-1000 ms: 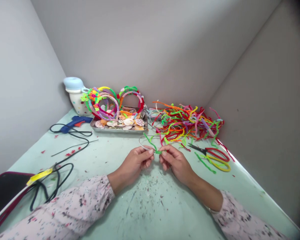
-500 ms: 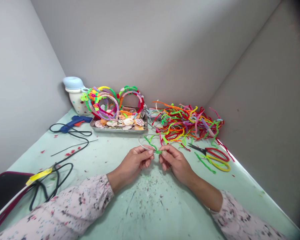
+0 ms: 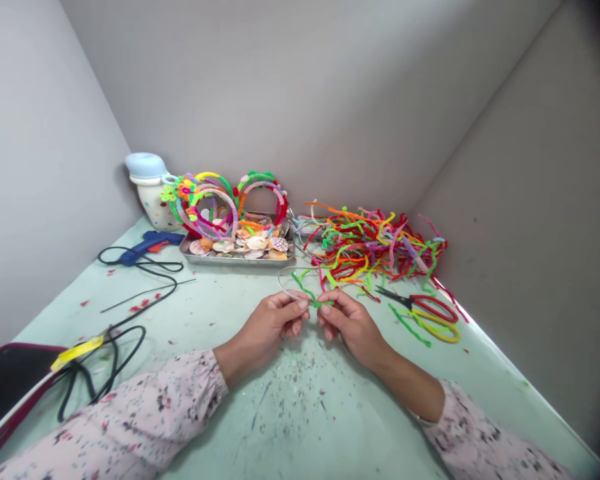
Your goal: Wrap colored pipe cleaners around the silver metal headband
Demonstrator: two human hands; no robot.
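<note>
Pale-green table [image 3: 260,433] before grey walls [image 3: 300,100]. Between the left hand [image 3: 267,327] and right hand [image 3: 350,327] lies a fuzzy bright-green pipe-cleaner strip [image 3: 305,287], its tail running away leftward. The left pinches a thin, curved, pale-grey band [image 3: 281,285]; the right (nearer the wrapped part) pinches the strip. Versus one second earlier, the tail's tip sits lower.
</note>
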